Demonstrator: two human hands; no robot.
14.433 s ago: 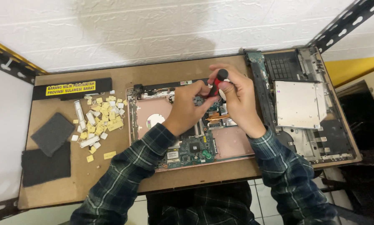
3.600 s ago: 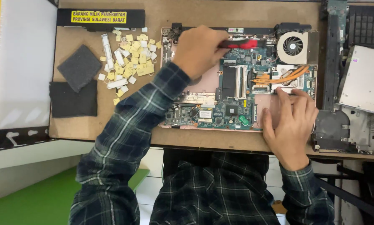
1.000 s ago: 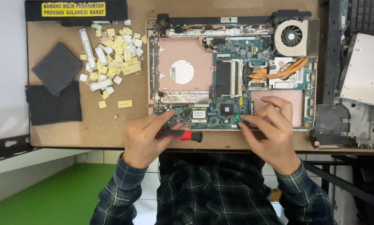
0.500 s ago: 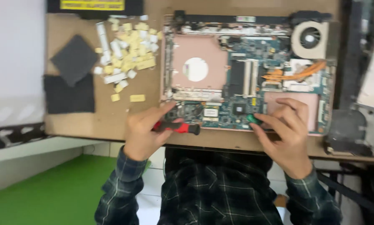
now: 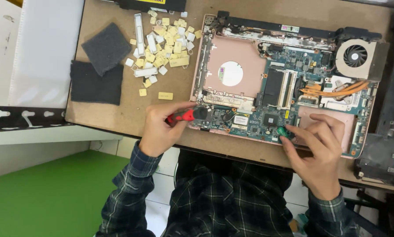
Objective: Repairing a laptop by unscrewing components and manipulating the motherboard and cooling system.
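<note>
Two hands: both at the near edge of an opened laptop chassis (image 5: 249,79) on a brown workboard (image 5: 118,114).
Left hand (image 5: 161,129): closed around a red-and-black screwdriver (image 5: 186,116), which lies roughly level with its black end at the chassis's near left corner.
Right hand (image 5: 320,151): fingertips (image 5: 293,131) pinch a small green round part (image 5: 283,131) on the board's near edge.
Chassis: circuit board exposed, fan (image 5: 354,55) at far right.
Board, left part: pale keycaps (image 5: 161,48) heaped, two dark foam pads (image 5: 101,66) beside them.
</note>
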